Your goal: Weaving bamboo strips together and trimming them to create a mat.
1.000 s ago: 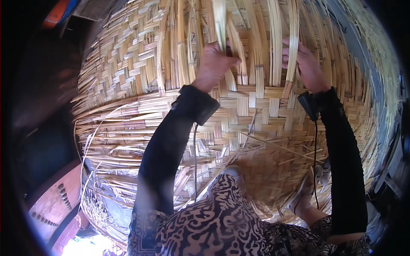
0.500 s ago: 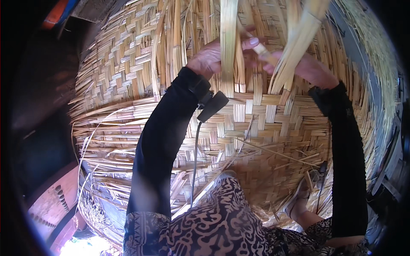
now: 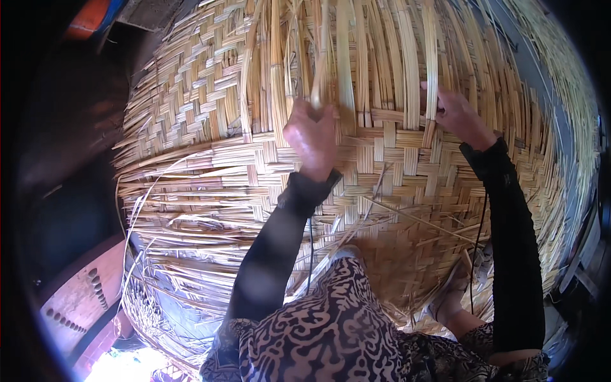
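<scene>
A large woven bamboo basket fills the view, with its flat plaited base near me and loose upright strips rising at the top. My left hand is closed around an upright bamboo strip near the middle. My right hand grips another upright strip further right, at the edge of the woven band. Both forearms wear black sleeves.
My patterned trousers and one bare foot rest on the basket's base. Loose thin splints lie across the weave. A reddish wooden board with rows of holes sits at lower left. Darkness surrounds the left side.
Both hands have dropped from holding raised wide strips together in the middle. They have moved apart, each now gripping a separate upright strip at the woven band.
</scene>
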Demonstrator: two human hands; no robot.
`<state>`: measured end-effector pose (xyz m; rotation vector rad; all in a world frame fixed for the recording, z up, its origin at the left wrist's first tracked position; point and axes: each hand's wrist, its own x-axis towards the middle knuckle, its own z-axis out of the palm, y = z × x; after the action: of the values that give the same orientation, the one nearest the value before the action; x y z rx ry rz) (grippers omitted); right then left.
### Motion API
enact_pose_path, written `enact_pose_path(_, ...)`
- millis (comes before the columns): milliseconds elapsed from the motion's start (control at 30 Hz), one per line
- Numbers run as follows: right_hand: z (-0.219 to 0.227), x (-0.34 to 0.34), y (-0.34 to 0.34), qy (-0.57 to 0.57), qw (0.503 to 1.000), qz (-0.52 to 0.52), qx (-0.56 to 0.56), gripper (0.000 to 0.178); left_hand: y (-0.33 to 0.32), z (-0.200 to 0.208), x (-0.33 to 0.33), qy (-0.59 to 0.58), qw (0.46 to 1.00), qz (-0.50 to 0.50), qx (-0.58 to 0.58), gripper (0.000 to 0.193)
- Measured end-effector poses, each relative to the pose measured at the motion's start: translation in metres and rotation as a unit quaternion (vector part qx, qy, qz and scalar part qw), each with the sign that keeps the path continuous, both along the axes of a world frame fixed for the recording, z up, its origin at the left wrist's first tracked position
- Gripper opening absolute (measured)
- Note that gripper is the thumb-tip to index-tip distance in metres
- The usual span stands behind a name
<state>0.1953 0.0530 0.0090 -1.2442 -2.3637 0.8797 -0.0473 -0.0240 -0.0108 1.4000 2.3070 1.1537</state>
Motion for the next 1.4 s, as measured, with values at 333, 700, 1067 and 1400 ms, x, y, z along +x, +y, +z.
enact_pose_path(333, -0.006, 0.007, -0.002, -0.01, 0.993, 0.023, -0.113, 0.02, -0.021, -0.028, -0.022, -0.155, 0.987, 0.014, -0.029, 0.018)
enact_pose_path(700, -0.032, -0.001, 0.001, -0.032, 0.991, -0.105, -0.071, 0.033, -0.027, 0.015, -0.044, -0.506, 0.858, -0.053, 0.067, 0.019)
enact_pose_path(1067, 0.006, -0.127, -0.028, 0.113, 0.982, 0.074, 0.133, 0.024, -0.031, -0.011, -0.079, -0.222, 0.96, 0.09, 0.146, 0.017)
enact_pose_path(1400, 0.02, -0.186, -0.039, -0.012, 0.992, 0.113, 0.062, 0.015, -0.03, 0.041, -0.154, -0.519, 0.838, -0.034, 0.165, 0.037)
